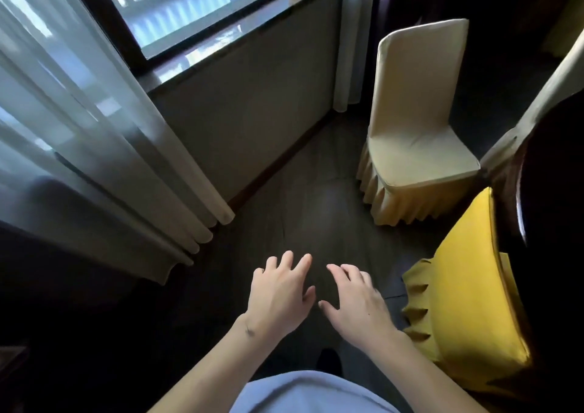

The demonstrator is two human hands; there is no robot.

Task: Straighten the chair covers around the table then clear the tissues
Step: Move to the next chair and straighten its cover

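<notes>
1. Right now I see my left hand (279, 295) and right hand (355, 302) side by side over the dark floor (309, 191), fingers spread and loose, holding nothing.
2. My right hand hovers near the pleated skirt of a bright yellow chair cover (464, 302) at my lower right, not touching it.
3. Further ahead stands a cream chair cover (414, 122), well apart from both hands.
4. Sheer curtains (94, 147) hang on my left beside the window ledge (240, 36).
5. I can't make out any tissues.
</notes>
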